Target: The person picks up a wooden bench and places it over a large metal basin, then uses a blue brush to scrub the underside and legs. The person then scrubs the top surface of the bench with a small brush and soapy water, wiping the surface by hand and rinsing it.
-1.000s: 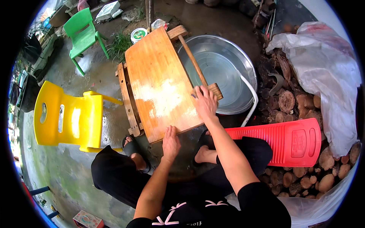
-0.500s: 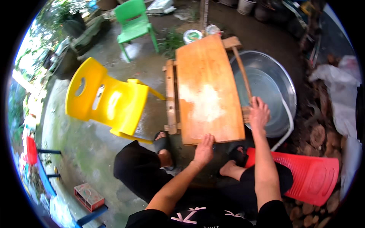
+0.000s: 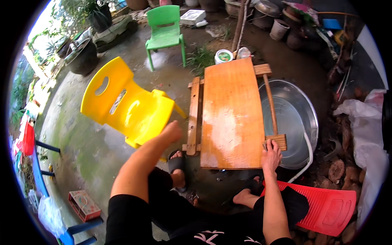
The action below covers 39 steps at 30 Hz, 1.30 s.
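The right hand [image 3: 272, 156] is at the near right corner of the board [image 3: 232, 118], fingers bent over its edge beside the near block [image 3: 278, 141]. Something small and dark shows at the fingertips; whether they grasp it, or only rest against the wood, I cannot tell. The left hand [image 3: 172, 130] is off the board, its fingers loosely curled, between the yellow chair [image 3: 149, 120] and the rail [image 3: 193, 118]; whether it holds anything or touches the chair cannot be made out.

From the right hand, the board lies to the left and away from the person. Its long axis runs almost straight out from the body, one short edge facing the person, the other at the far end. The holed rail runs along its left side. On the right, a rod [image 3: 270, 106] joins the near block to the far block [image 3: 262, 70], roughly in line with the board.

Under the rod and beyond the board's right edge is a metal basin [image 3: 309, 110] with water, a white hose [image 3: 309, 159] over its rim. Nearer the person lies a red washboard [image 3: 324, 206], beside cut logs [image 3: 337, 170]. A green chair [image 3: 164, 34] stands farther off, left of a lidded tub [image 3: 223, 56] at the board's far end.
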Tool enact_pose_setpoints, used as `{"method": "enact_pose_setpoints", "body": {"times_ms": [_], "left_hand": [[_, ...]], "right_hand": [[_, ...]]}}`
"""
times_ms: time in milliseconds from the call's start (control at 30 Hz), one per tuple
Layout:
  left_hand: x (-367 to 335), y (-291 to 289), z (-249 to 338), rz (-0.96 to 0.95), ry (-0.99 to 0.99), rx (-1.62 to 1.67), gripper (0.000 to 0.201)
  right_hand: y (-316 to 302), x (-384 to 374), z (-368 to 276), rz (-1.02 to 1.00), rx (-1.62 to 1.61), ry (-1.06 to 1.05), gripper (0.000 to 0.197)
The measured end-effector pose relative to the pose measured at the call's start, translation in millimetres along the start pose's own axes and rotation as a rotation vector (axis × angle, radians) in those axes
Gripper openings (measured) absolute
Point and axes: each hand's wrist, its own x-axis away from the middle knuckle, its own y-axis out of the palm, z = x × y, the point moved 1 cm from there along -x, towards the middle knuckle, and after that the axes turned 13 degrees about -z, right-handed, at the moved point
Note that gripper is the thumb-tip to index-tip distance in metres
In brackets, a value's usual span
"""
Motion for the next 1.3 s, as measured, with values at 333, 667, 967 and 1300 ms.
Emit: {"method": "enact_pose_setpoints", "body": {"times_ms": [333, 667, 967, 1300], "left_hand": [[65, 149, 9, -0.128, 0.216, -0.294, 0.017], [144, 352, 125, -0.504, -0.238, 0.207, 0.030], [80, 260, 118, 0.309, -0.568, 0.898, 0.021], [17, 97, 96, 0.533, -0.345, 1.373, 0.032]], "right_hand": [[2, 0, 9, 0.018, 0.024, -0.009, 0.058], [3, -22, 13, 0.014, 0.064, 0.026, 0.056], [6, 8, -17, 0.065, -0.026, 0.030, 0.055], [5, -106, -49, 0.090, -0.018, -0.140, 0.052]]}}
